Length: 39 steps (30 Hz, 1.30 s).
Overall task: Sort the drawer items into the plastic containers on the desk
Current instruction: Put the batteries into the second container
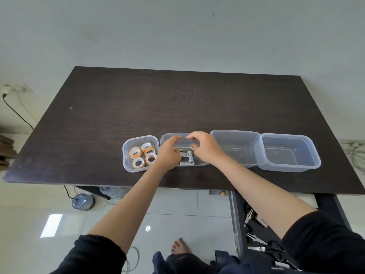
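Head view: both hands are held over the second tub (166, 137), likely so small white items (186, 158) can be dropped among their kind. Left hand (167, 153) fingers are curled; a grasp cannot be told. Right hand (205, 148) seems to pinch something small, unclear. Tape rolls (143, 156) are kept in the tub (126, 155) left of the fingers; two tubs to their right hold nothing visible.

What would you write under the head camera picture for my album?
Both hands, left and right, reach into the second container, beside the tape rolls.
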Motion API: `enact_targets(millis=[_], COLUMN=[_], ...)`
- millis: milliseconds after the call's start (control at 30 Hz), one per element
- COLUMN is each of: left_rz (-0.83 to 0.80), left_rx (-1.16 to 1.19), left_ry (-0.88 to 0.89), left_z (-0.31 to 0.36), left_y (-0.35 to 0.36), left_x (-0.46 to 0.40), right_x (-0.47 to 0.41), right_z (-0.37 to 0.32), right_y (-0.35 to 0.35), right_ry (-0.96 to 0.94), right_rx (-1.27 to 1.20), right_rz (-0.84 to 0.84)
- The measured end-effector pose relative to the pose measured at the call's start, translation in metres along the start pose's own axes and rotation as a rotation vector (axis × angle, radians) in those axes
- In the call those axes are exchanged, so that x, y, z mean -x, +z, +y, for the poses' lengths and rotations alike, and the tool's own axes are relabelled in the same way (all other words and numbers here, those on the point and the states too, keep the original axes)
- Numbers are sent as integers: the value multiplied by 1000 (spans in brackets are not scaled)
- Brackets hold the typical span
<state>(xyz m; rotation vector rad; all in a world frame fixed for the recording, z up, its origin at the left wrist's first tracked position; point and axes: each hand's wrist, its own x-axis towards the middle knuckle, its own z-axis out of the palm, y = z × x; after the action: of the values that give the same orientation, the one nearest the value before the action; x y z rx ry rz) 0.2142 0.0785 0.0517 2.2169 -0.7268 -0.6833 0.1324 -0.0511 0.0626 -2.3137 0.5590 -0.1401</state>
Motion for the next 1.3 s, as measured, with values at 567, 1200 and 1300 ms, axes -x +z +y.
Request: enact_targets(millis=[567,1200,1300], left_rz=[-110,-725,-725], left_rx=[93,-378,-356], left_ry=[64,-356,-371], left_z=[49,74,75], left_y=[211,415,421], left_x=[129,179,179], right_x=[208,314,319], right_z=[177,386,390], right_y=[-70,-105,-98], right_ry=[90,480,478], right_rx=[4,409,192], right_rz=[-191,-823,-807])
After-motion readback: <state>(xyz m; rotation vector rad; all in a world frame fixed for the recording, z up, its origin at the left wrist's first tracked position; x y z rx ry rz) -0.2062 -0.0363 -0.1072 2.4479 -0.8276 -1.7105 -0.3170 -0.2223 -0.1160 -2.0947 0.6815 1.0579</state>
